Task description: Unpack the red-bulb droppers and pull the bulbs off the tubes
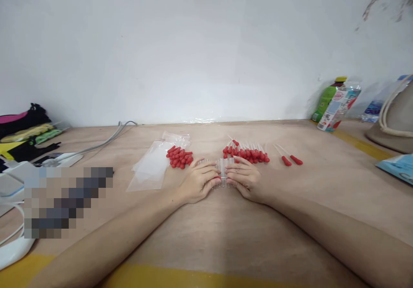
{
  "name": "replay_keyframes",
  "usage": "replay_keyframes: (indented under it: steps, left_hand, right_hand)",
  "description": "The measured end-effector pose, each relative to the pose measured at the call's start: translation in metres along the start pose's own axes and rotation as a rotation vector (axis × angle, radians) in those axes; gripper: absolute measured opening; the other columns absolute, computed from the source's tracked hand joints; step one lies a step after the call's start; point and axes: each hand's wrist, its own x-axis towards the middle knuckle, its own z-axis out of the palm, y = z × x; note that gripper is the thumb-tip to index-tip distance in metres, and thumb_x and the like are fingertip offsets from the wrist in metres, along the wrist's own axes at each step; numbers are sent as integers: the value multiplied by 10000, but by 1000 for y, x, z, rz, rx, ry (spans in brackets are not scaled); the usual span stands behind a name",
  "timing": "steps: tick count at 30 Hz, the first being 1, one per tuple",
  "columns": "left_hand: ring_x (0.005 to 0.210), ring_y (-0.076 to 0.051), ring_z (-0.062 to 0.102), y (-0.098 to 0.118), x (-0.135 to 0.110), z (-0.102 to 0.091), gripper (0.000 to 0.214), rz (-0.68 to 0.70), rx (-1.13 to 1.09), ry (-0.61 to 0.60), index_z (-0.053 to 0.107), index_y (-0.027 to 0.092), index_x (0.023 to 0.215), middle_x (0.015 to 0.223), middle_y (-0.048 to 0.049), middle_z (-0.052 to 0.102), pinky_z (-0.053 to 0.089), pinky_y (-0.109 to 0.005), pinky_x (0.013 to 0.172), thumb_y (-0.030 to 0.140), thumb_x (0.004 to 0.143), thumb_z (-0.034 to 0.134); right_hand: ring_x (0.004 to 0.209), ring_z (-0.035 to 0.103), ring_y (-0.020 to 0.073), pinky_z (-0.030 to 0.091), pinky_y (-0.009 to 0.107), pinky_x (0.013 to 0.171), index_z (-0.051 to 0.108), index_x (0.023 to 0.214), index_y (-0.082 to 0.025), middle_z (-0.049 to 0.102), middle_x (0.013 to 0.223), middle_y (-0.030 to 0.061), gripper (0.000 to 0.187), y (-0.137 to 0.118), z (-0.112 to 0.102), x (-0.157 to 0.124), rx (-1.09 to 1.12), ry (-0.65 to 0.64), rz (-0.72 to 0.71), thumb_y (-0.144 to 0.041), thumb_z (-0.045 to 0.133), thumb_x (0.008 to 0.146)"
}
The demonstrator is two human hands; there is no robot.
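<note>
Both of my hands rest on the wooden table (206, 236) and press together a small bunch of clear glass tubes (223, 167) between them. My left hand (197, 181) has its fingers curled against the bunch from the left. Pushing in from the right, my right hand (245, 177) has its fingers curled too. Just behind the left hand lies a pile of loose red rubber bulbs (179, 156). Behind the right hand lies a row of several droppers with red bulbs (248, 152). Two more droppers (289, 158) lie apart to the right.
Clear plastic bags (151, 167) lie left of the bulbs. Far left are white devices, a grey cable (106, 142) and dark and yellow items. At the right stand bottles (335, 103), a beige object (395, 116) and a blue packet (398, 167). A white wall closes the back.
</note>
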Motion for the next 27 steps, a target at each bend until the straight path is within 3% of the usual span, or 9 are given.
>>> replay_keyframes:
  steps: [7, 20, 23, 27]
  left_hand:
    - [1128, -163, 498, -1, -2, -2, 230, 8, -30, -43, 622, 235, 932, 981, -6, 673, 203, -398, 1046, 276, 899, 399]
    - [1185, -159, 452, -1, -4, -3, 232, 34, -56, -49, 622, 232, 915, 1038, 3, 657, 175, -402, 1074, 251, 903, 391]
    - [1169, -166, 468, -9, -9, -5, 234, 24, -44, -19, 624, 229, 929, 1028, -8, 659, 207, -416, 1065, 237, 895, 392]
    - [1102, -190, 506, -26, -21, -9, 248, -81, 1, 101, 624, 221, 921, 1004, -33, 655, 330, -417, 982, 238, 892, 378]
  right_hand:
    - [948, 602, 157, 397, 417, 998, 615, 890, -192, 679, 777, 21, 136, 0, 2, -4, 21, 28, -43, -146, 506, 822]
    - [977, 595, 177, 432, 414, 983, 607, 925, -159, 681, 830, 57, 143, -6, -5, -2, -44, 46, -114, -132, 517, 817]
    - [973, 597, 177, 432, 428, 975, 617, 921, -180, 681, 834, 44, 153, -2, -13, -6, -27, 46, -77, -142, 501, 827]
    - [933, 603, 183, 469, 397, 875, 641, 902, -210, 681, 847, 32, 166, 8, -29, -10, -78, 97, 125, -175, 492, 839]
